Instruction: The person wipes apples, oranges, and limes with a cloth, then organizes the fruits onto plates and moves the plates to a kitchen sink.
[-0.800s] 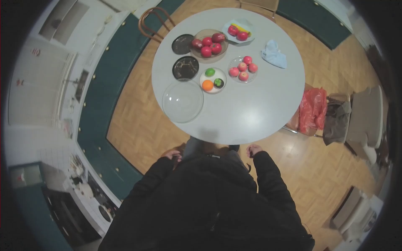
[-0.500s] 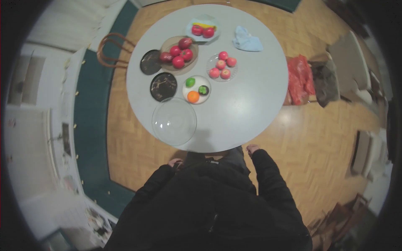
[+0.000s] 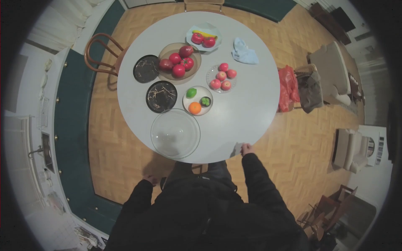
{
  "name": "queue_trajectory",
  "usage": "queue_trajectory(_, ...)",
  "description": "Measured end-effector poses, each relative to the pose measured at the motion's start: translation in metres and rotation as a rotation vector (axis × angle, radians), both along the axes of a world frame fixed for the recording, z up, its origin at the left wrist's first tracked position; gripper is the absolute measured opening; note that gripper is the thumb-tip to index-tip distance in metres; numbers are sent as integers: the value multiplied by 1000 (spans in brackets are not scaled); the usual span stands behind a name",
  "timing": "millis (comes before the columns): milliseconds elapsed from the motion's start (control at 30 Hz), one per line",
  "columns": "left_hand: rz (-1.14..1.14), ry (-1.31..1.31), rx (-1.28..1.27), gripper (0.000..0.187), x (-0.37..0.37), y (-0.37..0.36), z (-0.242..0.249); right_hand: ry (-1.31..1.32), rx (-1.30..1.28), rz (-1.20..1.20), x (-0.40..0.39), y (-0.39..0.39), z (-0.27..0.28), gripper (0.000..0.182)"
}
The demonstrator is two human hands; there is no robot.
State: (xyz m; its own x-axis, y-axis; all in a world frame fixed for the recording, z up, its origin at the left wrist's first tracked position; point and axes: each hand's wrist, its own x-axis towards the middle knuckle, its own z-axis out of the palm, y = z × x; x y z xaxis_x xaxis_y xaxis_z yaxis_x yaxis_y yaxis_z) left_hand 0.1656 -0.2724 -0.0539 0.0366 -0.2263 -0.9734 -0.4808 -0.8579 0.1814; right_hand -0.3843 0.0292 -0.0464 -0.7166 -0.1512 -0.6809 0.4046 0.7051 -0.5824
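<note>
My right hand point(image 3: 246, 148) is at the front right edge of the round grey table point(image 3: 247, 113), its fingers curled; whether it holds anything is too small to tell. My left hand point(image 3: 151, 180) hangs below the table's front left edge, over the floor, its fingers not clear. Nearest to it on the table stands a large empty glass bowl point(image 3: 176, 134). Behind the bowl, a white plate point(image 3: 202, 91) bears an orange point(image 3: 194, 108), a green fruit point(image 3: 191, 93) and a small dark cup with something green point(image 3: 205, 101).
Two black plates point(image 3: 161, 97) lie at the left, beside a brown bowl point(image 3: 167, 49) of red produce. A glass plate point(image 3: 214, 73) holds several apples. Farther back are a light-blue dish point(image 3: 201, 27) and blue cloth point(image 3: 244, 53). Chairs stand left point(image 3: 88, 54) and right.
The view has shifted, so the table sits lower and more to the left. My right hand has risen to the table edge. My left hand has moved outward to the left.
</note>
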Motion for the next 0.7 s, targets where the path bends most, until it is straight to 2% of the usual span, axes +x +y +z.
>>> queue_trajectory(100, -146, -81, -8, 37, -32, 33, 18, 188, -71, -69, -78, -29, -5, 34)
queue_trajectory(200, -266, -194, -75, 29, -91, 67, 38, 256, -129, -107, -172, -76, -11, 18)
queue_trajectory(233, -456, -187, -173, 29, -104, 81, 29, 488, -169, -17, -214, -84, -37, 5)
queue_trajectory(267, -653, -182, -269, 30, -113, 92, 20, 715, -205, 67, -252, -93, -66, 10)
queue_trajectory(300, -757, -183, -319, 31, -127, 97, 11, 825, -222, 104, -276, -107, -73, 17)
queue_trajectory(367, -1065, -72, -373, 33, -162, 109, -3, 889, -197, 203, -296, -144, -44, 33)
queue_trajectory(400, -1140, -40, -384, 33, -173, 115, -18, 905, -190, 230, -311, -161, -40, 37)
queue_trajectory(467, -1297, 90, -262, 33, -190, 131, -69, 1118, -170, 435, -353, -189, -53, 37)
queue_trajectory(500, -1324, 130, -222, 35, -223, 130, -129, 1167, -162, 504, -369, -199, -57, 38)
queue_trajectory(567, -1140, -636, -530, 26, -356, 69, -313, 1180, -208, 512, -396, -230, -62, 52)
queue_trajectory(600, -1063, -828, -582, 27, -398, 32, -369, 1177, -223, 531, -403, -249, -67, 57)
queue_trajectory(667, -1020, -755, -488, 26, -464, -27, -435, 1073, -275, 495, -412, -277, -70, 61)
queue_trajectory(700, -1000, -715, -449, 25, -481, -39, -449, 1046, -282, 499, -414, -293, -67, 63)
